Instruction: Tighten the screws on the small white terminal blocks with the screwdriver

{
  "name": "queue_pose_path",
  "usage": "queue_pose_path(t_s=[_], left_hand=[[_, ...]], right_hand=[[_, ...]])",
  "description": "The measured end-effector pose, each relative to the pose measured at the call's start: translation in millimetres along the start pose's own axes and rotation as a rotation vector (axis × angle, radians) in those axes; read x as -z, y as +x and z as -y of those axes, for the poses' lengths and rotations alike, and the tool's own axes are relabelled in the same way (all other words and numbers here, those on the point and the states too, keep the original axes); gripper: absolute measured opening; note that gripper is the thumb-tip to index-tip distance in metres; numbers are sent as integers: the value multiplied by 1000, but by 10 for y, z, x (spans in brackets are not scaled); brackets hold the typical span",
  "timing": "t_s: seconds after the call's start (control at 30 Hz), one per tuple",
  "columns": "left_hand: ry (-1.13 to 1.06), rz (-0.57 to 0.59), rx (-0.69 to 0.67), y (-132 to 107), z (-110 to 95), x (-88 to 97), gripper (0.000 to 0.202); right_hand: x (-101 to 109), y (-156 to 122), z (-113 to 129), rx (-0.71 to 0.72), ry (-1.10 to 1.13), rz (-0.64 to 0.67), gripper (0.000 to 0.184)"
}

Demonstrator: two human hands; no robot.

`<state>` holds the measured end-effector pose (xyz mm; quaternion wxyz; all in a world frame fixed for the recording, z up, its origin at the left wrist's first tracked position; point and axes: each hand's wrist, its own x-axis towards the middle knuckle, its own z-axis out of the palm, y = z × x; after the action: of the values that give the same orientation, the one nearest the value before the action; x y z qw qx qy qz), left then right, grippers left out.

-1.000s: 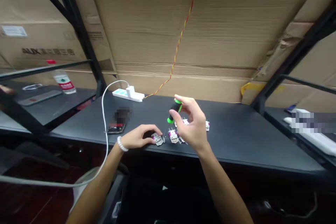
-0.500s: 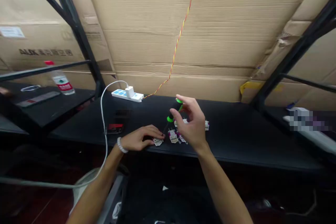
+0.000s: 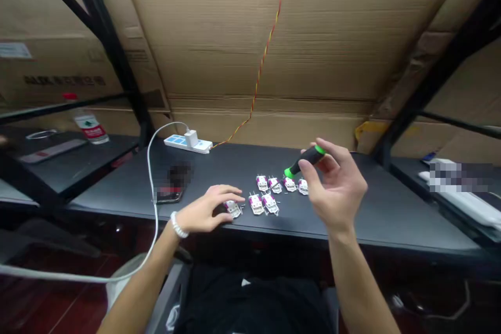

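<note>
My right hand [image 3: 336,188] is raised above the black table [image 3: 376,214], fingers closed round a small black and green screwdriver [image 3: 304,160] whose tip points down and left toward the parts. My left hand [image 3: 205,209] rests on the table with a bead bracelet at the wrist; its fingers lie over a small white and purple part [image 3: 234,209] and press it down. Several more white and purple parts [image 3: 270,193] sit in a loose cluster between the two hands.
A phone [image 3: 170,193] lies left of my left hand. A white power strip [image 3: 188,143] with a charger and white cable [image 3: 151,177] sits at the back. Cardboard boxes form the back wall; black frame posts flank the table. A bottle [image 3: 90,126] stands on the left table.
My right hand has swung to the right with the screwdriver, away from the part under my left hand, uncovering the cluster of parts. My left hand has stayed in place.
</note>
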<state>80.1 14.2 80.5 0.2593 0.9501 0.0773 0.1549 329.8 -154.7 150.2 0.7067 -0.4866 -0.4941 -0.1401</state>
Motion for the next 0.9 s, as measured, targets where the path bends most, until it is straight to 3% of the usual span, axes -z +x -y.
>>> queue_pose_path(t_s=[0.07, 0.13, 0.27, 0.43, 0.67, 0.9], left_hand=[[132, -37, 83, -12, -155, -93, 53], [265, -155, 208, -12, -322, -212, 58], [383, -265, 332, 25, -523, -392, 52], [318, -237, 284, 77, -450, -397, 31], [213, -227, 186, 121, -342, -387, 31], [164, -193, 98, 209, -290, -385, 19]], right_hand=[[151, -7, -35, 21, -17, -21, 45], [296, -16, -81, 20, -38, -29, 45], [517, 2, -183, 20, -70, -71, 46], [626, 59, -237, 34, -73, -136, 47], [691, 107, -211, 41, -88, -165, 48], [720, 131, -187, 44, -78, -171, 47]])
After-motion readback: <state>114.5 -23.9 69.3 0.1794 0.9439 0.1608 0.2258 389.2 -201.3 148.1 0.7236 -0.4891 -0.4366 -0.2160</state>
